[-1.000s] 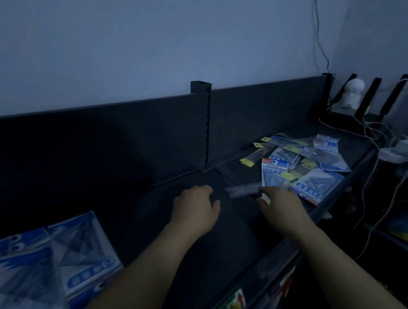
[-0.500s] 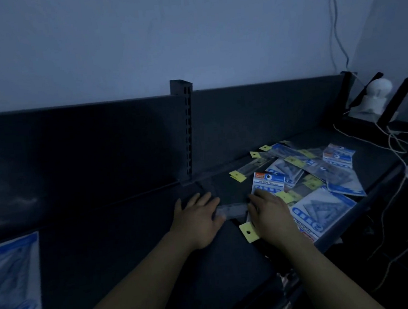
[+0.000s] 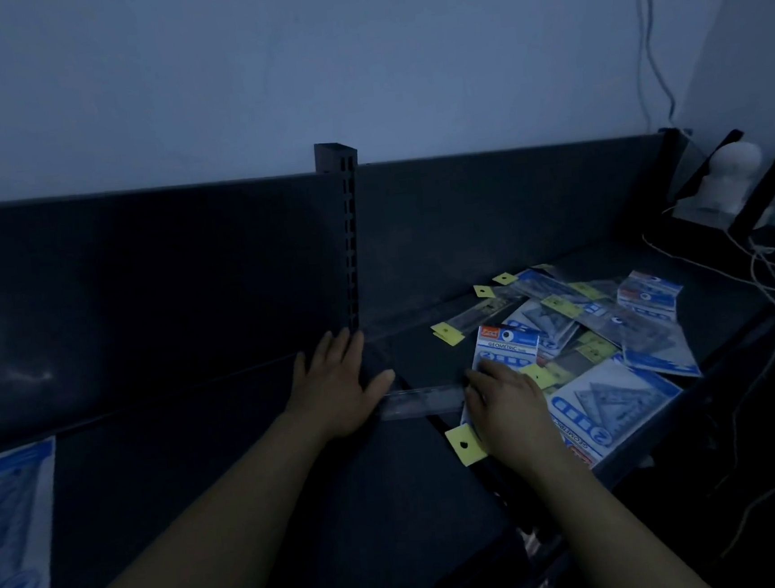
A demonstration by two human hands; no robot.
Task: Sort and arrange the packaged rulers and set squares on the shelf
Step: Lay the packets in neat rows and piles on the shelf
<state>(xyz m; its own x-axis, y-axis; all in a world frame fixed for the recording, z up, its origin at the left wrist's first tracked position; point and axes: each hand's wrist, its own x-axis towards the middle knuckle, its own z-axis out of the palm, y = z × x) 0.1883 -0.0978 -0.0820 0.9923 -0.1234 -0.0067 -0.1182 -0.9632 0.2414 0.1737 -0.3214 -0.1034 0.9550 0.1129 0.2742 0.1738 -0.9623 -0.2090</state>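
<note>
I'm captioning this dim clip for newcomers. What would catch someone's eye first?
First, the two hands low in the middle of the dark shelf: the left hand lies flat at one end of a clear ruler, the right hand covers the other end. Next, the bright heap of blue-and-white packets with yellow tags, just right of the right hand.

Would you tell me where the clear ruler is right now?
In the head view, the clear ruler lies on the shelf between the left hand and right hand, left of the pile.
</note>
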